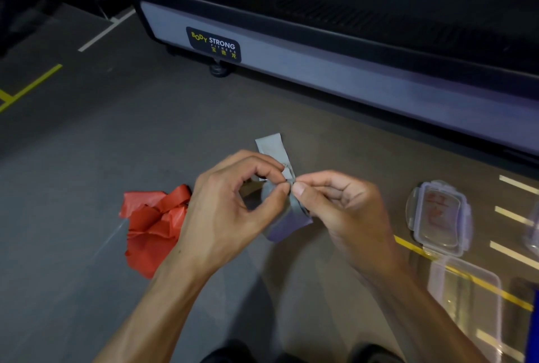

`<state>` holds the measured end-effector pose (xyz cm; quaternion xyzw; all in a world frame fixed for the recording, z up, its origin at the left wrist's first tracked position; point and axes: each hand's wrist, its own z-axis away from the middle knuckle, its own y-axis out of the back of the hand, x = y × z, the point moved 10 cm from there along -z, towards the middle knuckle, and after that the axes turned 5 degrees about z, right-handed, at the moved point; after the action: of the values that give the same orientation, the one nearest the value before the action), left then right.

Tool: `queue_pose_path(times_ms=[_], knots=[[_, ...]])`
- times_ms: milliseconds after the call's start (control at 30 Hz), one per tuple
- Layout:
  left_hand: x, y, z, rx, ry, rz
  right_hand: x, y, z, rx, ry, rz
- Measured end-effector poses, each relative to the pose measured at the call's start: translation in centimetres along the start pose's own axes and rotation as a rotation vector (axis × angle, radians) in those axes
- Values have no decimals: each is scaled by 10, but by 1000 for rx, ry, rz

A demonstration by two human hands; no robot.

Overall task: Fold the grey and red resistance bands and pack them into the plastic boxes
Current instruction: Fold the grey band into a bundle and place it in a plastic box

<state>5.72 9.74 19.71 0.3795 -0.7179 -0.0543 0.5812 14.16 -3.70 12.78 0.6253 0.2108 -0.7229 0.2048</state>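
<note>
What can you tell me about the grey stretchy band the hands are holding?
The grey band is a thin, flat strip that looks like smooth rubber. It is partly folded or bunched up. The left hand and the right hand pinch it together at its middle, above the floor. One flat end sticks up past the fingers and another part hangs below them. Nothing else touches it.

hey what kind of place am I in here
Probably a gym floor: a treadmill with a Body Strong Fitness label stands ahead, painted lines mark the dark floor, and a red resistance band lies there.
</note>
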Motion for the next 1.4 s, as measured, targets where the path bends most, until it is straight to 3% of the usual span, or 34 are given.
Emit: queue_pose_path(times_ms=[1133, 1400], knots=[[2, -3, 0, 16, 60, 16, -4, -2, 1, -17, 47, 35], [5, -5, -1, -27, -1, -60, -3, 0, 1, -36, 50, 21]])
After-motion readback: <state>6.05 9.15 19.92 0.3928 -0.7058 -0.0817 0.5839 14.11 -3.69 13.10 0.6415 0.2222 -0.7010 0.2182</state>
